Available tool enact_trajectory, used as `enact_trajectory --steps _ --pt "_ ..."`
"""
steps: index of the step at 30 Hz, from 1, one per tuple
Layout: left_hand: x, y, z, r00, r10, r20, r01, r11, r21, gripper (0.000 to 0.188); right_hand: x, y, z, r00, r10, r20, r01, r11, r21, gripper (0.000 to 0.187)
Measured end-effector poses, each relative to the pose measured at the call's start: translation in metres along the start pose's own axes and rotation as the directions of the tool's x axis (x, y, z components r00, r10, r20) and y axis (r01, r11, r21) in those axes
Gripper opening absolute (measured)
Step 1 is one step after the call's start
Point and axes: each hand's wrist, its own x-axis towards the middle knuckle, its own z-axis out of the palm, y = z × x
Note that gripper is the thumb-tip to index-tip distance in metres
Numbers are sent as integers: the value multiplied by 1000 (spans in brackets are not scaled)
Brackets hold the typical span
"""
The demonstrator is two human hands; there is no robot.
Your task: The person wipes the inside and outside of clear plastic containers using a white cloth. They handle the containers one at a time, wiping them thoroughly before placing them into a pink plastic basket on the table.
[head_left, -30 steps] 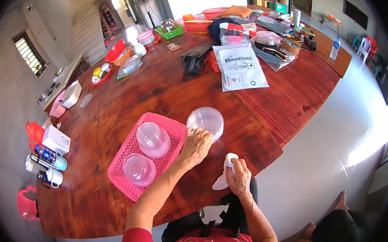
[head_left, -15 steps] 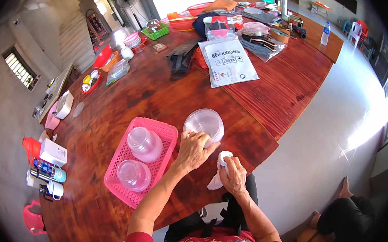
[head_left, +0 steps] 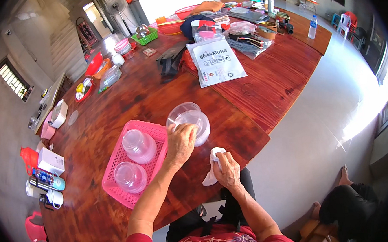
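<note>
My left hand (head_left: 182, 143) pinches the rim of a clear plastic bowl (head_left: 178, 110), tilted and lifted partly off other clear bowls (head_left: 202, 132) on the table. Its fingertips are partly hidden behind the hand. My right hand (head_left: 226, 169) is closed around a crumpled white cloth (head_left: 210, 178) near the table's front edge. To the left of my left hand lies a pink perforated basket (head_left: 110, 188). Inside it, two stacks of clear bowls stand upside down, a far stack (head_left: 139, 146) and a near stack (head_left: 130, 177).
A white plastic package (head_left: 217, 63) lies farther back on the brown wooden table (head_left: 88, 222). Cups and bottles, one a white mug (head_left: 55, 198), line the left edge. A water bottle (head_left: 312, 27) stands far right. Another person's dark-clothed leg (head_left: 348, 209) shows at lower right.
My left hand has raised and tilted one clear bowl, moving it left off the others. My right hand still grips the cloth. The whole view has shifted slightly.
</note>
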Motion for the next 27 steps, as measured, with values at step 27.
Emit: enact_trajectory --steps 27 --pt "-122 101 -35 881 -333 336 397 133 -908 33 -12 -84 -59 936 -345 -78 348 936 44 39"
